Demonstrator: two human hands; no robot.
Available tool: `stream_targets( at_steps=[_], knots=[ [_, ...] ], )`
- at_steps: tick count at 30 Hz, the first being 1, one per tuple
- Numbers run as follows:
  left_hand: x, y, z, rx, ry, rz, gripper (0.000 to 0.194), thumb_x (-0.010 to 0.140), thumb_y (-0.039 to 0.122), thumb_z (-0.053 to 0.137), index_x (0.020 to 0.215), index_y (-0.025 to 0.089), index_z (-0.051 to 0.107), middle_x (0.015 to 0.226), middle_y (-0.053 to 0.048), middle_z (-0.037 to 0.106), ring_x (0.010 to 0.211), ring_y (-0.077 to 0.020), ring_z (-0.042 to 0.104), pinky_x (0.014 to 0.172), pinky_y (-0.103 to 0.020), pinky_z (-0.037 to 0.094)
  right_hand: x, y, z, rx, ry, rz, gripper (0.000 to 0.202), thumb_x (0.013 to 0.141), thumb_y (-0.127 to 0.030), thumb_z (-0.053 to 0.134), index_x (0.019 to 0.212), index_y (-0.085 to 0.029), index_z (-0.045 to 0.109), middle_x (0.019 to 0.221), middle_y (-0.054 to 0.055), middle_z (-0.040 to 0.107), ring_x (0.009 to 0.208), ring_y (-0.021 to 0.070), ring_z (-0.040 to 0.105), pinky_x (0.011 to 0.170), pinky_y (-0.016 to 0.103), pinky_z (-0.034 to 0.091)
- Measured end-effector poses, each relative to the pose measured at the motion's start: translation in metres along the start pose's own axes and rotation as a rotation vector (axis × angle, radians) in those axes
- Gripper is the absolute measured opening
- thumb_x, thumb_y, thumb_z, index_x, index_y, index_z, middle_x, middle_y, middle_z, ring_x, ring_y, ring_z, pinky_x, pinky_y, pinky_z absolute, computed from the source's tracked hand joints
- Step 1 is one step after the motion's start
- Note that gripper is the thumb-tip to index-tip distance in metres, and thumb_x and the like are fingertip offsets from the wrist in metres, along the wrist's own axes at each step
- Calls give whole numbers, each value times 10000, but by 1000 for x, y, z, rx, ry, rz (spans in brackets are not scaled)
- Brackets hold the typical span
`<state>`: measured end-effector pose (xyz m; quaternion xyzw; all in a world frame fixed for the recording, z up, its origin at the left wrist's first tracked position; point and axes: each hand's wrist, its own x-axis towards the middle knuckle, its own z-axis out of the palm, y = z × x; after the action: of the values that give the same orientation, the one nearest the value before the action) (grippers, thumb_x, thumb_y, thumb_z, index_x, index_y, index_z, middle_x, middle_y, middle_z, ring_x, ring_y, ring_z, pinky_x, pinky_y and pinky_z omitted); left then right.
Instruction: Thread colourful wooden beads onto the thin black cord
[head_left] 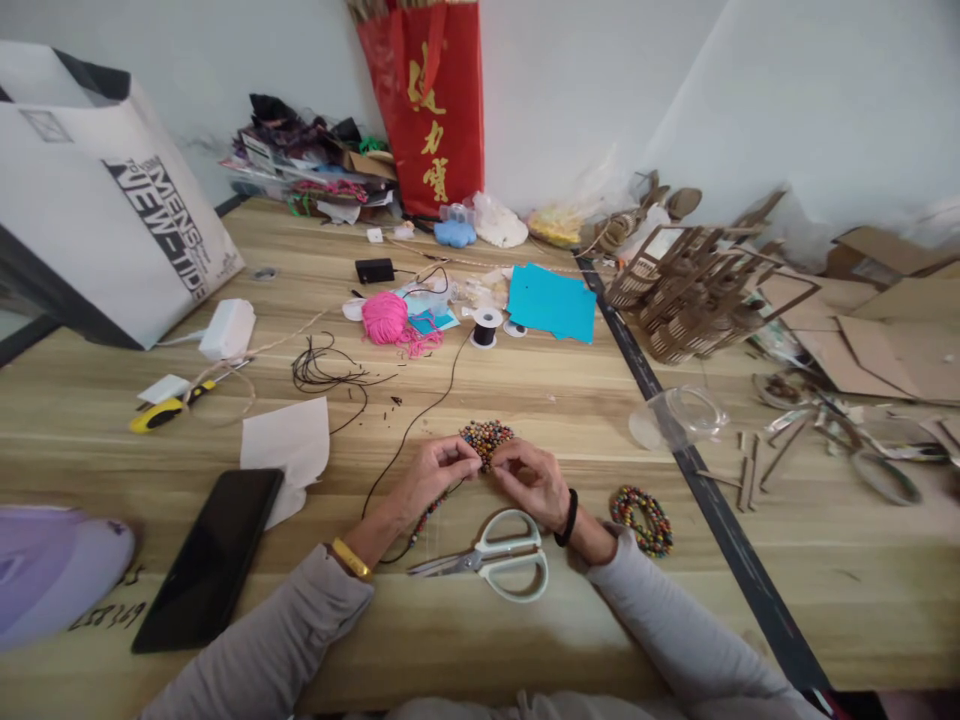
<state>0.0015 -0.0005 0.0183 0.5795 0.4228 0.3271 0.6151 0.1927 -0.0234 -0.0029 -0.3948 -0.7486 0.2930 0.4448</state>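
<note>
Multicoloured loose beads (487, 438) lie in a small heap on the wooden table, and both hands meet at its near edge. My left hand (439, 475) has thumb and forefinger pinched on the black cord; a row of threaded beads (427, 520) hangs below it. My right hand (531, 482) is pinched at the beads, its fingertips close to the left ones; what they hold is too small to make out. The cord runs back to a spool of black thread (485, 327). Scissors with pale handles (514, 555) lie closed just below the hands.
A coiled bead string (642, 521) lies right of my right wrist. To the left are a black phone (210, 560), white paper (285, 450) and a yellow cutter (172, 407). A clear cup (679, 417) lies at the right. Pink yarn (385, 318) and blue sheets (553, 302) lie farther back.
</note>
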Motion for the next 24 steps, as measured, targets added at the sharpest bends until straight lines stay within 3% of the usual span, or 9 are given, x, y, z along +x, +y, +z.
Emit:
stream_targets(
  at_steps=[10, 24],
  knots=[
    [3, -7, 3, 20, -6, 13, 155, 714, 278, 662, 715, 127, 628, 649, 4, 580, 622, -110, 488, 592, -212, 371, -4, 4, 6, 229, 48, 187, 179, 859, -353, 617, 839, -175, 628, 779, 49, 651, 663, 140, 595, 591, 243, 500],
    [1, -9, -1, 40, -41, 32, 182, 728, 301, 658, 731, 118, 655, 659, -3, 605, 630, -116, 503, 610, -217, 386, -4, 5, 3, 242, -3, 180, 184, 878, -353, 614, 894, -174, 654, 818, 57, 667, 729, 150, 613, 645, 258, 501]
  ],
)
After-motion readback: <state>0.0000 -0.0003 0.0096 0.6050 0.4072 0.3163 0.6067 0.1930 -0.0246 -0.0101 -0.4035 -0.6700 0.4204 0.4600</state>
